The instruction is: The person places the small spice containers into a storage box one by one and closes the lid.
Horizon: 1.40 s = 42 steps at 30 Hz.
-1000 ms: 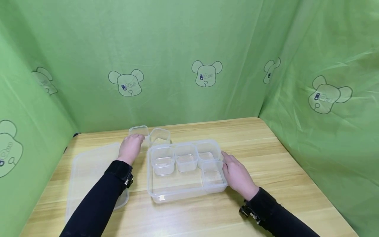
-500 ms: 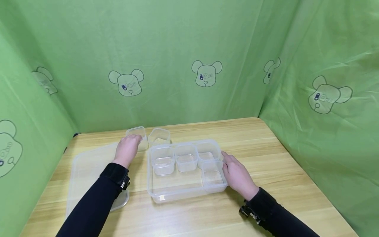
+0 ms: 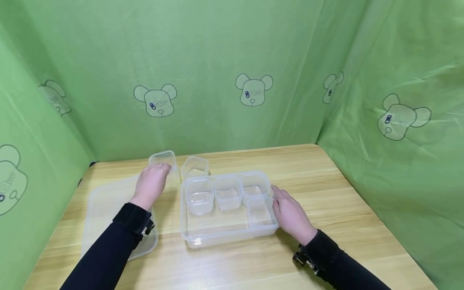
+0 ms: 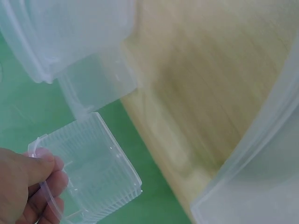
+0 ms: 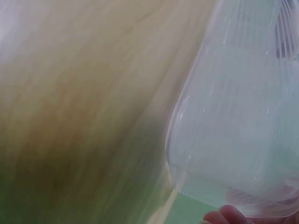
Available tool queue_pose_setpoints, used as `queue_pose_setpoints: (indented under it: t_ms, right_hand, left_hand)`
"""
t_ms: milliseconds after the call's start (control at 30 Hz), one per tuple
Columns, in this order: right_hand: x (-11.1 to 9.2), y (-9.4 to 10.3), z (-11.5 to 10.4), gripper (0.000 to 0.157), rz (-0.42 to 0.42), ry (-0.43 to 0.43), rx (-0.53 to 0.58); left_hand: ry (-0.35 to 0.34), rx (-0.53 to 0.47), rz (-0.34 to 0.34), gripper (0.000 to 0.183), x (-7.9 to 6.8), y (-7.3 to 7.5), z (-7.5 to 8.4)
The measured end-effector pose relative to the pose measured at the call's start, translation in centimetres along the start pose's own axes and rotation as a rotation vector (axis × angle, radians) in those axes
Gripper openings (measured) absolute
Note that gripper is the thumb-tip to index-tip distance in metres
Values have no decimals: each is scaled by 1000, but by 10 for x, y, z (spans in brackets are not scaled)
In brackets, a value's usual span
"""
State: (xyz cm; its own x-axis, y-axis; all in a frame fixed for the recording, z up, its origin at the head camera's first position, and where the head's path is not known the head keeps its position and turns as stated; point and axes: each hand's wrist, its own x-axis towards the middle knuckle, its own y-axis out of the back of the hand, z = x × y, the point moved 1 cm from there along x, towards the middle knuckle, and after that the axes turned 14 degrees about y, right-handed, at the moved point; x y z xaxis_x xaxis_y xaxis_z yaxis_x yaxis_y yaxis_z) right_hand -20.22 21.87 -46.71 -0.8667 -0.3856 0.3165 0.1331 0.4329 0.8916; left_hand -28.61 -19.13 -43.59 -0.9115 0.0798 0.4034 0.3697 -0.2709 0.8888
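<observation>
The left hand (image 3: 150, 184) pinches a small clear cup (image 3: 162, 160) by its rim, thumb and curled fingers (image 4: 44, 179) clamped on it, lifted just beside a second cup (image 3: 195, 166). The right hand (image 3: 290, 214) rests with relaxed fingers against the clear tray (image 3: 217, 235). No writing is legible.

Large tray (image 3: 203, 237) sits at desk (image 3: 348, 209) centre, four small cups (image 3: 227, 193) inside along its 12 and 3 o'clock sides. Two loose cups (image 3: 195, 166) at 11 o'clock of tray. Flat lid (image 3: 101, 205) at 9 o'clock.
</observation>
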Motion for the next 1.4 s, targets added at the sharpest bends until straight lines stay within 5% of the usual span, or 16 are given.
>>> queue_pose_setpoints:
  t_ms: [233,633,1000,1400]
  right_hand:
    - [1,-1,1,47,2,2,5]
    - [1,-1,1,47,1,-5,10]
    - [0,0,1,46,9,-2,12]
    - [-1,-1,2,47,14,-5,15]
  left_hand:
    - [-13,-14,-6,19,-10,15,5]
    - [-95,-27,85,18,-29,37,22]
    - [-267,-96,231,23,-44,55,58]
    - [-389,-154,272,23,-60,65,94]
